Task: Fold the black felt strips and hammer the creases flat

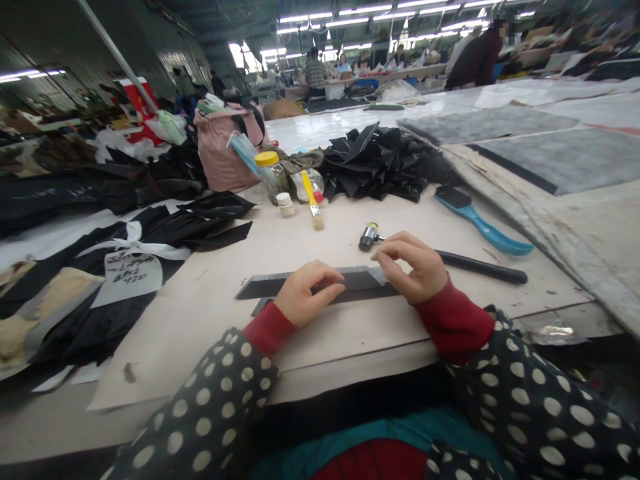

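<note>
A long black strip (363, 281) with a grey border lies across the board in front of me. Over its middle is my left hand (309, 293), fingers curved and the thumb slightly apart from them, with nothing visible between. My right hand (417, 267) is above the strip's right end, its thumb and forefinger pinched together; anything between the tips is too small to make out. Just behind the right hand lies a hammer (480, 265) with a metal head and black handle, partly covered by that hand. A small dark piece (261, 306) pokes out below the strip, left of my left wrist.
Behind the strip are a yellow brush (312, 200), a white bottle (285, 205), a yellow-lidded jar (271, 180) and a heap of black pieces (375, 163). A blue-handled brush (487, 227) lies at right. Tied black pieces (200, 223) cover the left. People work farther back.
</note>
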`<state>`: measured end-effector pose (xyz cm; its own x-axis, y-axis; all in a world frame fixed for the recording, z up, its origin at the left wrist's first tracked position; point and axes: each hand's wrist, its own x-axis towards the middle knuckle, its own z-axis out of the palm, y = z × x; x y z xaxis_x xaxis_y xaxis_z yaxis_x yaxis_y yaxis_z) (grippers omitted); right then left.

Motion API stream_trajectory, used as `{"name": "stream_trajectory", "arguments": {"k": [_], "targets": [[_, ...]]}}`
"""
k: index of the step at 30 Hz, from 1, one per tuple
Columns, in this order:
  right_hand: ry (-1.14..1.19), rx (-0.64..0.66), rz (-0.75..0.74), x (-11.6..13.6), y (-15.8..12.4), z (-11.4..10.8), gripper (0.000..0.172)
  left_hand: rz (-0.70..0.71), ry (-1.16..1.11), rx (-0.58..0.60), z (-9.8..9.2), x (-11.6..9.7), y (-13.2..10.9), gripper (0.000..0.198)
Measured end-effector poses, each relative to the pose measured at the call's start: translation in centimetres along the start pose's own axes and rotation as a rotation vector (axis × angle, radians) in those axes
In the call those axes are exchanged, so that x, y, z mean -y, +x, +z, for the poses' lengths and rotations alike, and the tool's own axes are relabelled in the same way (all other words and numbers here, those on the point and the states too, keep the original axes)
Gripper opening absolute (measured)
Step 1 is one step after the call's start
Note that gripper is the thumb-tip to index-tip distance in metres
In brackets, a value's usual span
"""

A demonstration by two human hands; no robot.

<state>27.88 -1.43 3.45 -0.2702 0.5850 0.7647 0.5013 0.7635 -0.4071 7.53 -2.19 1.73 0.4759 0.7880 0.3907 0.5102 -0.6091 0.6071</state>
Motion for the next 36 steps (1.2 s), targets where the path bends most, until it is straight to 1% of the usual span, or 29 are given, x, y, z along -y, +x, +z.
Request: {"name": "stream_trajectory", "arguments": {"k": [3,6,10,11,13,16,19,22,23,25,27,29,32,34,36], "targets": [[-0.122,0.055,0.123,-1.3,-0.5,-0.6,0.029,0.148,0.094,0.071,0.5,0.2,-0.2,0.012],[-0.29,0.171,0.145,-2.8,-1.2,-0.3,0.028,0.246,0.204,0.134,1.0,0.2,-0.5,0.018],[-0.474,0.409,0.143,-3.5,-1.9,0.7,0.035,0.288,0.376,0.261,1.4,-0.1,-0.8,0.023],[-0.49,0.449,0.146,-3.5,-1.9,0.9,0.036,0.285,0.414,0.288,1.4,-0.2,-0.8,0.024],[-0.467,0.486,0.151,-3.5,-2.0,1.2,0.034,0.268,0.471,0.325,1.4,-0.4,-0.8,0.025],[-0.324,0.475,0.186,-3.6,-2.0,1.7,0.028,0.238,0.511,0.351,1.4,-0.6,-0.8,0.025],[-0.182,0.469,0.279,-3.5,-2.1,2.1,0.023,0.219,0.534,0.364,1.4,-0.7,-0.8,0.025],[-0.063,0.463,0.351,-2.8,-1.8,2.3,0.03,0.22,0.574,0.364,1.4,-0.9,-0.9,0.025],[0.003,0.429,0.359,-2.4,-1.7,2.2,0.033,0.225,0.589,0.363,1.4,-1.0,-0.9,0.026],[0.187,0.31,0.386,-1.9,-1.3,1.8,0.035,0.237,0.612,0.354,1.5,-1.2,-1.0,0.026],[0.392,0.197,0.463,-1.6,-0.9,1.3,0.031,0.24,0.613,0.347,1.6,-1.4,-1.1,0.026],[0.56,0.155,0.557,-1.6,-0.7,0.8,0.029,0.225,0.584,0.34,1.6,-1.5,-1.1,0.026],[0.728,0.149,0.663,-1.6,-0.7,0.4,0.03,0.134,0.504,0.293,1.5,-1.1,-1.0,0.029],[0.804,0.134,0.712,-1.6,-0.8,0.1,0.031,0.011,0.47,0.24,1.1,-0.4,-0.9,0.033],[0.847,0.109,0.758,-1.5,-0.7,-0.2,0.029,-0.148,0.428,0.164,0.3,0.5,-0.8,0.031]]}}
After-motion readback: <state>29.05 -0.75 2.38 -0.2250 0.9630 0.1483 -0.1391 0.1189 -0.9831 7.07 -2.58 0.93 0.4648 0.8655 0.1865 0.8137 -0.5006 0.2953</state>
